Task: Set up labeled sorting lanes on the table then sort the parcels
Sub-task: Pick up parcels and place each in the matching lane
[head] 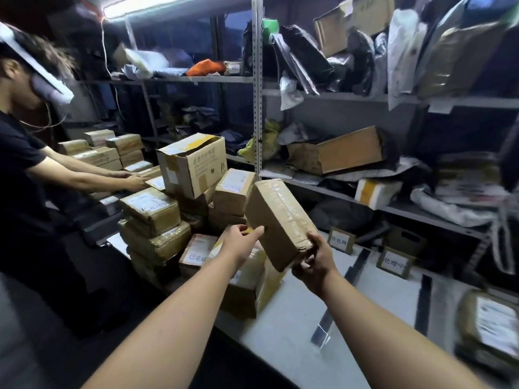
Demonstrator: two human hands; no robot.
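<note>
my right hand gripping the low end of an oblong cardboard parcel, glossy crinkled tape over brown card, tilted above the smooth pale table, my left hand loose-fingered beside it, holding nothing

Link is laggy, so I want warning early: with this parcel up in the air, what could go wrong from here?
1. The taped parcel is tilted and held only at its lower end by the right grip; the left grip just reaches its side, so it may slip.
2. The open carton sits crooked atop the stack beside it; a bump could topple it.
3. Another person's hands work that same stack.
</note>
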